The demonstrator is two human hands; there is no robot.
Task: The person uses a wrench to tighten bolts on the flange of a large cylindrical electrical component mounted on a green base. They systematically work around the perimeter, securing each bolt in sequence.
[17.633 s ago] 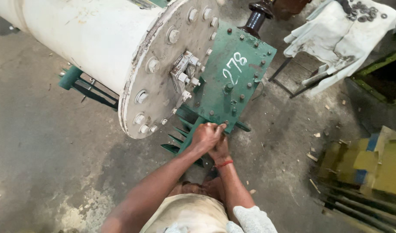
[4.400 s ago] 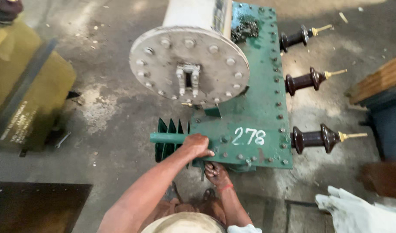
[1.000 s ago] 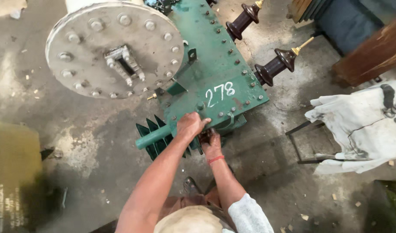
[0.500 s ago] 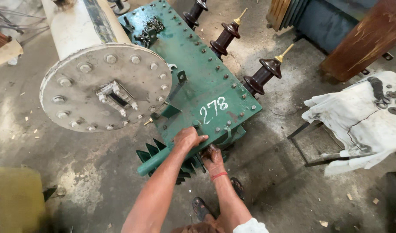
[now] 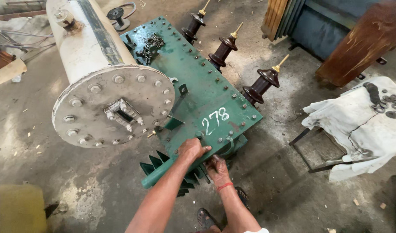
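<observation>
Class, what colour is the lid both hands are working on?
Green lid, best seen in the head view.

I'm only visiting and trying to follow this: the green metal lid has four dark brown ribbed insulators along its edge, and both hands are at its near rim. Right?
Not quite. The head view shows three dark brown ribbed insulators along the edge of the green metal lid, not four. The rest holds: the left hand rests on the near rim and the right hand is just beneath it.

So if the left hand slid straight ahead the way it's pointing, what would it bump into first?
The left hand lies on the near edge of the green lid, pointing up across it. It would probably meet a bolt just ahead first, then the white painted number, though depth is unclear.
</observation>
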